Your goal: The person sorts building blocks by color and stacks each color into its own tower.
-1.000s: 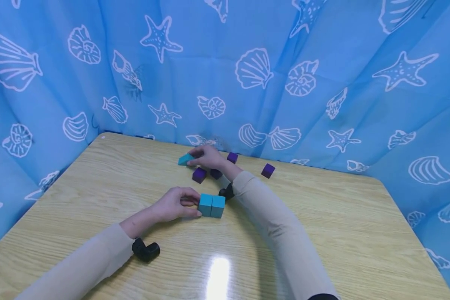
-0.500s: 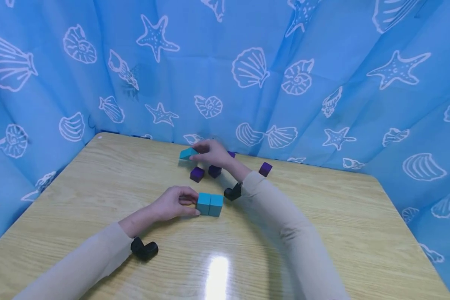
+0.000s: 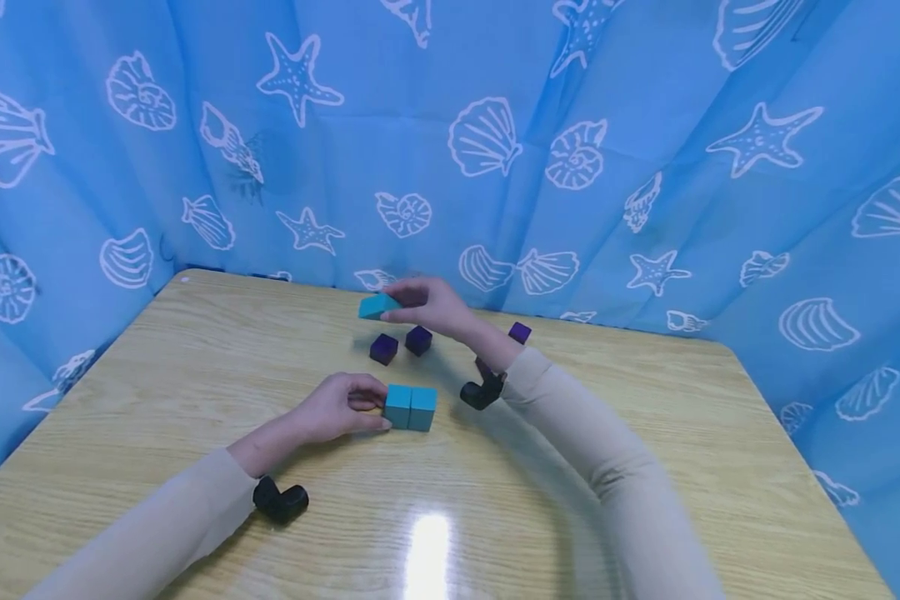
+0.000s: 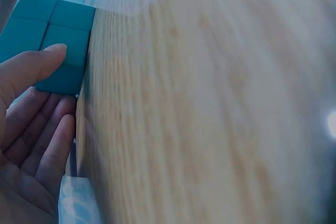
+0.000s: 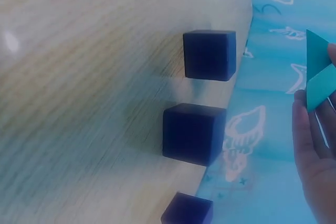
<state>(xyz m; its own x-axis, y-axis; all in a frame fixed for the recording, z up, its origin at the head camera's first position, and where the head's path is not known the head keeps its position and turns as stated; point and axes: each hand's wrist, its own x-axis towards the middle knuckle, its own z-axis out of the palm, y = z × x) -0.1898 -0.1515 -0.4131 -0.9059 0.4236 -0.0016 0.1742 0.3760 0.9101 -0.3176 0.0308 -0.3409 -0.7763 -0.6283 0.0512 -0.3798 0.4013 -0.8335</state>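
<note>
two teal blocks (image 3: 410, 408) touch, apparently gripped by the left hand (image 3: 339, 407), while the right hand (image 3: 435, 307) pinches a teal wedge (image 3: 376, 307).

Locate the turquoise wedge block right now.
Head view: the turquoise wedge block is left of centre, held in the right grip, pictured just above two dark purple cubes.

So you've got the teal wedge (image 5: 316, 64) pinched in your right hand (image 5: 317, 166), way off to the right of the middle dark purple cube (image 5: 191, 135). Just above that cube there's an upper cube (image 5: 209, 55), and just below it a lower cube (image 5: 188, 211) cut off by the frame edge. Your wood tabletop (image 5: 94, 108) stretches out left of the middle one, and the shell-print curtain (image 5: 262, 182) fills in behind its right side.
</note>
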